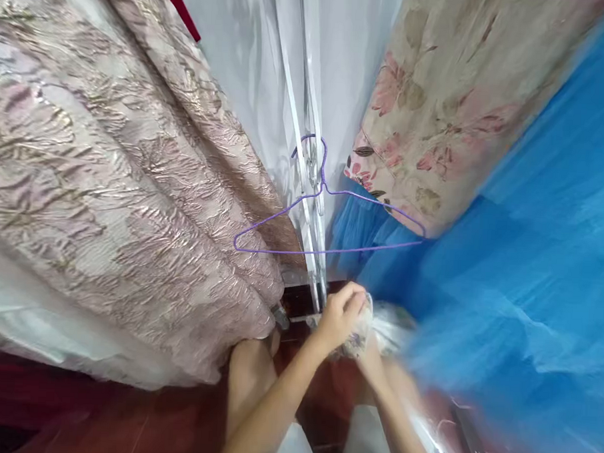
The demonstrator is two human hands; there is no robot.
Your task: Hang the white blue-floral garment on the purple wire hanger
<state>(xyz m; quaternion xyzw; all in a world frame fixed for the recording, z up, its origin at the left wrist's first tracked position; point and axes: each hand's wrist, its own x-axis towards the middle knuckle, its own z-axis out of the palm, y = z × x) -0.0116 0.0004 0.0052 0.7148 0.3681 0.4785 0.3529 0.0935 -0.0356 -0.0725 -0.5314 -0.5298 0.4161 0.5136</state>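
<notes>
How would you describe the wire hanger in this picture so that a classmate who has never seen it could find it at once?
Start at the white sheer fabric hanging in the middle, between the crinkled pinkish-gold cloth and the blue tulle. In front of it, above the two hands, hangs the hanger. It is the only thin purple wire outline, a bare triangle with a hook and nothing on it.

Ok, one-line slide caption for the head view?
Both hands, left hand uppermost, bunch a small floral cloth below an empty purple wire hanger, between hanging gold brocade and blue tulle.
</notes>
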